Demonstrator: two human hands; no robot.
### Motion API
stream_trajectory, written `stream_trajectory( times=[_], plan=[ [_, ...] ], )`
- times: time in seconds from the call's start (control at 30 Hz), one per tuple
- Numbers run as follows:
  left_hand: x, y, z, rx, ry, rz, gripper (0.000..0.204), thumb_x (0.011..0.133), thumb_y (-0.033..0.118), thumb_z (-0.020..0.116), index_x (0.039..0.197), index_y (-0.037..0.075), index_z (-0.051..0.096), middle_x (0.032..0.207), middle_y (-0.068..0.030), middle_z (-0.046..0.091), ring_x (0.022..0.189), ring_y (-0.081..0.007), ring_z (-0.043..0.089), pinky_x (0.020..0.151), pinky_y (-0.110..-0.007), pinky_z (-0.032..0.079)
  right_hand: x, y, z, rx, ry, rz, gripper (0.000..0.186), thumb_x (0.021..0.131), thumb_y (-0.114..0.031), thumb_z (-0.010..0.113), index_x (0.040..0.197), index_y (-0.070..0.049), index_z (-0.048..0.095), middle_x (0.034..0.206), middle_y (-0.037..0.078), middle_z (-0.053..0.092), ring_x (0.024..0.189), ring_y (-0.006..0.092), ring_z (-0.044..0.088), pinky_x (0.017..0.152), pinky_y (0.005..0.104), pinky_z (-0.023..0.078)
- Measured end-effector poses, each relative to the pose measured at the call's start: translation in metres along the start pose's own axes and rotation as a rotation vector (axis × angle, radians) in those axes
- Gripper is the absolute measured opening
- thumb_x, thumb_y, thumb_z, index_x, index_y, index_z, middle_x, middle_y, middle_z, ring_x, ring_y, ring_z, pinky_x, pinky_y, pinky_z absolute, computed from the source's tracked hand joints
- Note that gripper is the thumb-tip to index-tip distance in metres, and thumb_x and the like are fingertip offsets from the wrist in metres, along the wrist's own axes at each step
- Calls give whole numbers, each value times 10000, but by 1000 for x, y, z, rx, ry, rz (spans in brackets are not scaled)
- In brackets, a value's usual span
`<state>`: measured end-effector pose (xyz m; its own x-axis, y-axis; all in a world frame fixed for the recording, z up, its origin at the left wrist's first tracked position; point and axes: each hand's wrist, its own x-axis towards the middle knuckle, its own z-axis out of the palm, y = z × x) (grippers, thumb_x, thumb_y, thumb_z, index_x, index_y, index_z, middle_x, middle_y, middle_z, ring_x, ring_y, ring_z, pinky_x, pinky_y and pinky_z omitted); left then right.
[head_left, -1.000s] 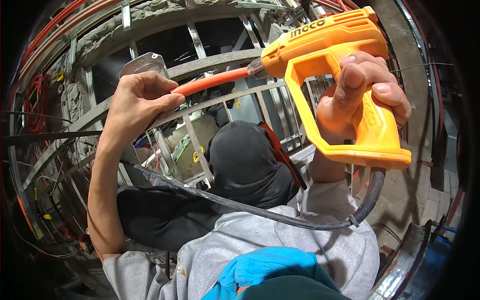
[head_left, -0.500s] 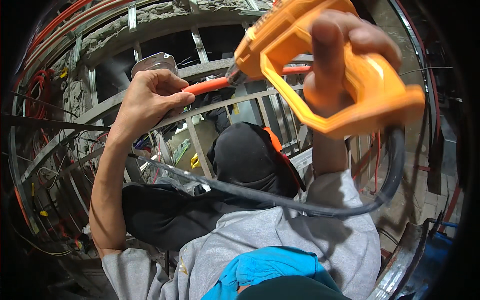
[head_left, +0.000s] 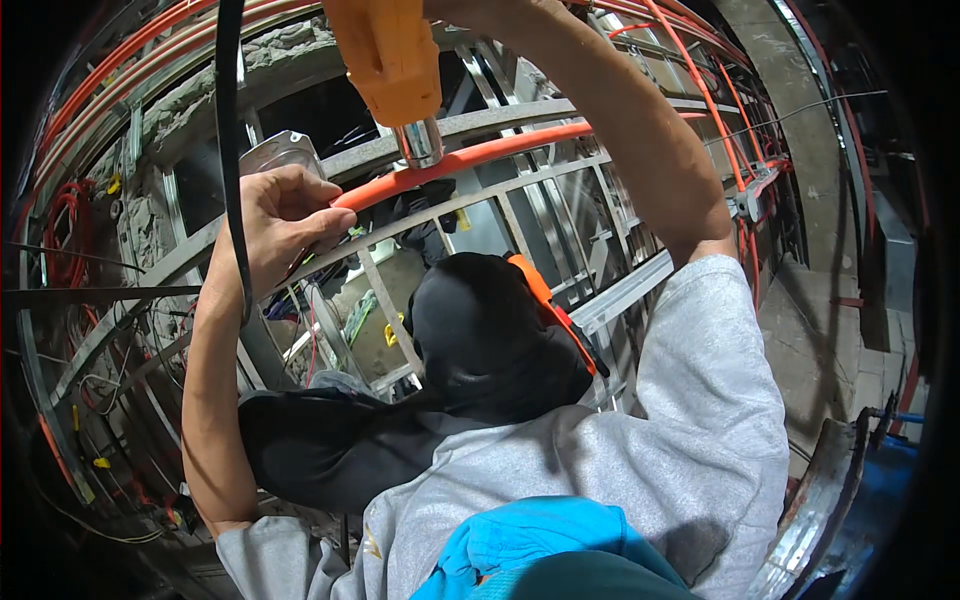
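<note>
My left hand (head_left: 285,215) pinches the end of an orange conduit (head_left: 500,148) between thumb and fingers. From there the pipe runs up and to the right, passing behind my right forearm. My right hand (head_left: 490,10), partly cut off by the upper edge, grips an orange heat gun (head_left: 385,50). The gun points downward, its metal nozzle (head_left: 418,145) at the conduit just right of my left hand; whether they touch I cannot tell. A black cord (head_left: 230,150) hangs in front of my left wrist. Beyond my left hand is a shiny metal box (head_left: 283,152).
Metal framing rails (head_left: 430,215) cross below the conduit. More orange pipes (head_left: 700,90) run at the upper right. Loose red cable (head_left: 70,235) hangs at the left. A black cloth-covered shape (head_left: 490,330) with an orange-and-black item (head_left: 550,305) beside it lies below my hands.
My right hand has carried the heat gun up and left, turning its nozzle down to the conduit. The cord has swung to the left side. My left hand, still pinching, has shifted slightly left and down.
</note>
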<state>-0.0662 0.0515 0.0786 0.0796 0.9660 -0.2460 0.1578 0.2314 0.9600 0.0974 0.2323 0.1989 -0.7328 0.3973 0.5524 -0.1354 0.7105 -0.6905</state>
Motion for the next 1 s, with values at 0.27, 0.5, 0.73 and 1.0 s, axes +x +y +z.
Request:
stream_trajectory(
  times=[0.27,0.5,0.73,1.0],
  plan=[
    [-3,-2,-3,10,0,22,247,857,66,834,1037,-63,727,873,-87,755,752,-96,686,717,-247,559,-7,15,-8,-25,18,8,82,903,-39,726,900,0,655,812,13,656,715,70,606,598,280,477],
    [1,-3,-5,-20,-6,-6,266,831,80,865,1018,-55,730,885,-86,760,779,-87,688,721,-236,555,-18,30,-23,-59,36,24,83,901,-41,726,896,1,655,807,15,656,714,73,606,598,282,476],
    [3,-3,-6,-23,6,-51,263,838,84,863,1002,-58,714,855,-87,748,751,-86,678,678,-231,548,-31,44,-37,-92,52,37,84,898,-43,726,892,2,655,802,17,655,714,76,606,597,285,476],
    [4,-2,-6,31,25,-31,269,816,90,881,976,-47,714,765,-66,721,657,-81,653,581,-220,503,-43,56,-53,-137,59,56,86,896,-46,726,887,3,655,797,20,654,713,80,605,597,289,476]
  ],
)
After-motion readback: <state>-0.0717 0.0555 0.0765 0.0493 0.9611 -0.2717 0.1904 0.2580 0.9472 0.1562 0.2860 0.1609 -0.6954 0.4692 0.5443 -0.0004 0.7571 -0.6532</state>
